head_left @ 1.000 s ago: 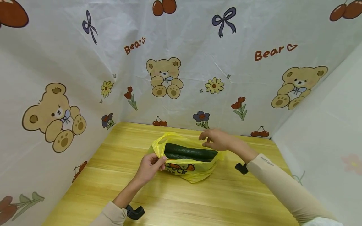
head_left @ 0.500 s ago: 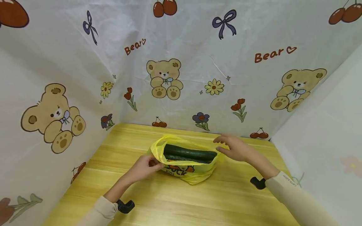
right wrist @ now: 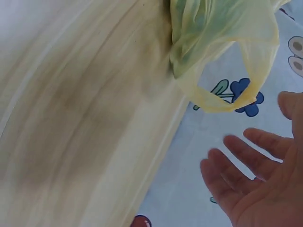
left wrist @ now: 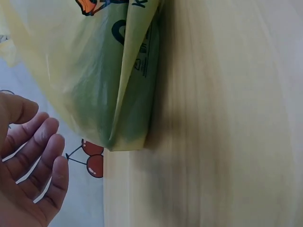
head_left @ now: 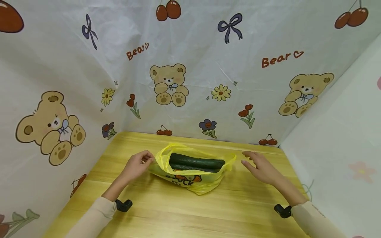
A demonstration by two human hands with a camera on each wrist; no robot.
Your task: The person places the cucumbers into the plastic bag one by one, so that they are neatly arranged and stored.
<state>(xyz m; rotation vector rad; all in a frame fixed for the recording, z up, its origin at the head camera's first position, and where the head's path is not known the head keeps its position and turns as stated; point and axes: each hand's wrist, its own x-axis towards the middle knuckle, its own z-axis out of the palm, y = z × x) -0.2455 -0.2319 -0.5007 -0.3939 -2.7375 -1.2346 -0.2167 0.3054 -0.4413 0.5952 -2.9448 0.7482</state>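
Observation:
A thin yellow plastic bag (head_left: 184,180) lies on the table with its mouth agape upward. Two long dark green cucumbers (head_left: 196,162) are inside it, side by side. Just beyond the bag's left end is my left hand (head_left: 137,167), its fingers loosely bent; in the left wrist view the hand (left wrist: 33,165) holds nothing and stands apart from the plastic. My right hand (head_left: 263,168) hovers off the right end, fingers spread and relaxed. The right wrist view shows the bag's looped handle (right wrist: 222,105) standing up, a short gap away from that hand's fingertips.
The wood-grain table (head_left: 166,215) runs back to a white printed cloth (head_left: 196,112) with bears, bows and flowers. More cloth rises along the left and right sides. Each wrist carries a small black mount (head_left: 123,205).
My left hand has let go of the bag's rim and moved left. The right hand has drawn away to the right. The bag and cucumbers stay in place.

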